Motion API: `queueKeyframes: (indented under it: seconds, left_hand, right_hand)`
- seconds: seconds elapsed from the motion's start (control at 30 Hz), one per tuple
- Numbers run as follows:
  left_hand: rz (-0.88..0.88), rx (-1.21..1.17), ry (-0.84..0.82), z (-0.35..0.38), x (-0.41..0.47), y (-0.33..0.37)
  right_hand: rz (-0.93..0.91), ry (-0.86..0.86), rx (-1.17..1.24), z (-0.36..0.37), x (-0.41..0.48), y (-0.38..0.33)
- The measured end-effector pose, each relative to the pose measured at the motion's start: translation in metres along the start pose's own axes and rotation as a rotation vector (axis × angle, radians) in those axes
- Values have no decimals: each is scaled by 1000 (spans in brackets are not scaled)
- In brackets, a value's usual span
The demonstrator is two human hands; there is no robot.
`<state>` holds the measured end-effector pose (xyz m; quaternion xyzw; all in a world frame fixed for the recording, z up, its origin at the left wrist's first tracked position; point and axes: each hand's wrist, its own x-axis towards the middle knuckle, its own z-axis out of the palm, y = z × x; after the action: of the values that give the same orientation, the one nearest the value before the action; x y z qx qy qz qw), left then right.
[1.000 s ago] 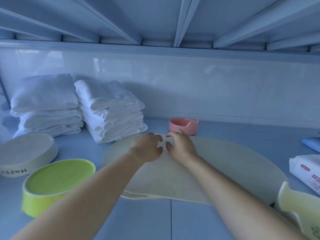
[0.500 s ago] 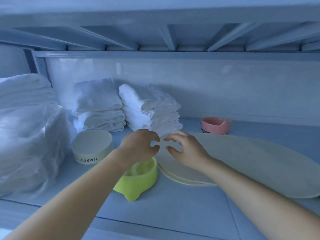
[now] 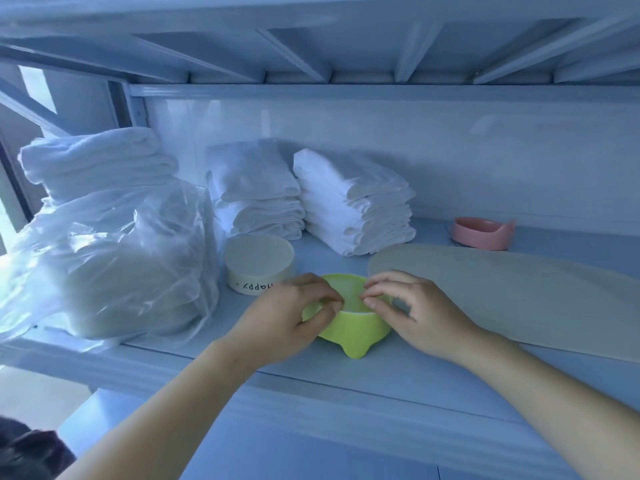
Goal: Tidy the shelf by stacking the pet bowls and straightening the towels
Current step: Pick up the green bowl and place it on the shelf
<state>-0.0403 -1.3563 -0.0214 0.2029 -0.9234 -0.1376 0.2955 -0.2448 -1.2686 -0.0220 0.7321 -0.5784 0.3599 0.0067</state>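
Note:
A lime-green footed pet bowl (image 3: 349, 329) stands near the shelf's front edge. My left hand (image 3: 287, 320) pinches its left rim and my right hand (image 3: 412, 313) pinches its right rim, fingertips almost meeting over the bowl. Just behind it is a cream bowl (image 3: 258, 261) lettered "Happy", upside down. A pink bowl (image 3: 483, 233) sits far back on the right. Two stacks of folded white towels (image 3: 256, 195) (image 3: 356, 206) stand against the back wall, the right stack skewed.
A flat cream oval mat (image 3: 502, 292) covers the shelf's right side. On the left a clear plastic bag (image 3: 114, 265) of white cloth carries more folded towels (image 3: 97, 161). The upper shelf's ribs hang low overhead. The shelf's front edge (image 3: 311, 393) runs beneath my wrists.
Both hands left the oval mat and moved left and toward me onto the green bowl's rim. The view shifted left, bringing the plastic bag into sight.

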Motion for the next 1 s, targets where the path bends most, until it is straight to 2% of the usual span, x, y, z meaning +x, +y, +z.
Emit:
queueKeyframes:
  seconds: [0.17,0.53,0.67,0.83,1.0]
  left_hand:
    - [58,119,-26,0,-8,-8]
    - [194,226,3,-3,1,-15]
    - [192,213,25,-9,14,-10]
    - [179,161,155,-14,34,-2]
    - [154,85,252,-17,54,8]
  right_hand:
    - [11,-130,-60,1,-11,-9]
    - [47,-109,-159,-1,-14,-12]
    - [60,-25,-176,-8,-18,-12]
    - [50,124,-187,-21,-22,-9]
    - [29,192,-224,-24,-16,-12]
